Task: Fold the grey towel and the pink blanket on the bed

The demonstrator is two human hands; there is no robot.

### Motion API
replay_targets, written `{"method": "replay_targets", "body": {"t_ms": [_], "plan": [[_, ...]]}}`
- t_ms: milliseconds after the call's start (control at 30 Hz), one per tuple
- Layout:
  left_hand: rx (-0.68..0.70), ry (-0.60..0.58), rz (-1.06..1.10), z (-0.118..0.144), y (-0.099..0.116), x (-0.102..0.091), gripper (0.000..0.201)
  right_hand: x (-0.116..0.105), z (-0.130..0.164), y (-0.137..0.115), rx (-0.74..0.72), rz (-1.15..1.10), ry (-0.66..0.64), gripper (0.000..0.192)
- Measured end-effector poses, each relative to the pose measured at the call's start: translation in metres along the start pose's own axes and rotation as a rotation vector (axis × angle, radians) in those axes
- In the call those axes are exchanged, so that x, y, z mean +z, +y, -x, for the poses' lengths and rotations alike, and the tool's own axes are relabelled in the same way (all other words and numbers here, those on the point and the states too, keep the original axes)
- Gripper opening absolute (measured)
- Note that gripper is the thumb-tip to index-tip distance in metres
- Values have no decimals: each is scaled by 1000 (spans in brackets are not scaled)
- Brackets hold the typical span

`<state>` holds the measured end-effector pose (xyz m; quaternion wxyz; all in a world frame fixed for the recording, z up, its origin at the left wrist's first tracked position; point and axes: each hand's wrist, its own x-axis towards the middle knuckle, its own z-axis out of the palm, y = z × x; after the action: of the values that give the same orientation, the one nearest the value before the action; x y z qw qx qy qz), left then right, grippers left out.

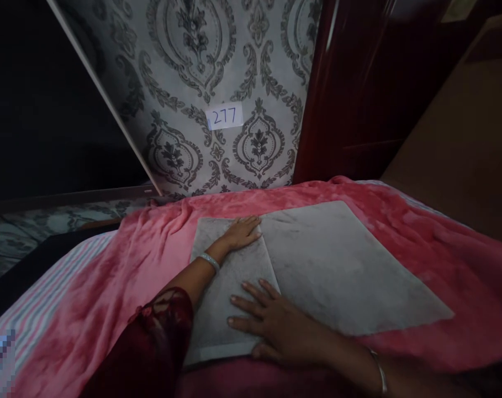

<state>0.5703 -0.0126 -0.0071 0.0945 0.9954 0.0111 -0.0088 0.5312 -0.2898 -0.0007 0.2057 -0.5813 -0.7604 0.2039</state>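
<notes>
A grey cloth [337, 260], towel-like in look, lies spread on a pink blanket [159, 243]. Its left part is folded over, and the folded edge runs between my two hands. My left hand [241, 232] rests flat on the far end of that folded part, fingers stretched toward the edge. Nearer to me, my right hand [271, 320] lies on the same folded part with its fingers spread. Neither hand grips anything. Each wrist carries a bangle.
A patterned wall [259, 83] with a paper label [225, 115] reading 277 stands behind. A dark screen-like panel [47, 110] is at left, a dark red glossy panel [358, 83] and a brown surface [466, 127] at right. A striped sheet [64, 276] shows below the blanket.
</notes>
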Motion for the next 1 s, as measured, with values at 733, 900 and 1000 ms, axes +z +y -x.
{"method": "replay_targets", "body": {"t_ms": [733,900,1000], "plan": [[-27,-22,-25,92,-28,-50,62,-20,-48,-14,-38,39,-3,65],[-100,15,-96,102,-40,-23,59,3,-94,-20,-118,123,-75,68],[-86,64,-101,101,-42,-10,59,18,-92,-17,-127,124,-83,68]]}}
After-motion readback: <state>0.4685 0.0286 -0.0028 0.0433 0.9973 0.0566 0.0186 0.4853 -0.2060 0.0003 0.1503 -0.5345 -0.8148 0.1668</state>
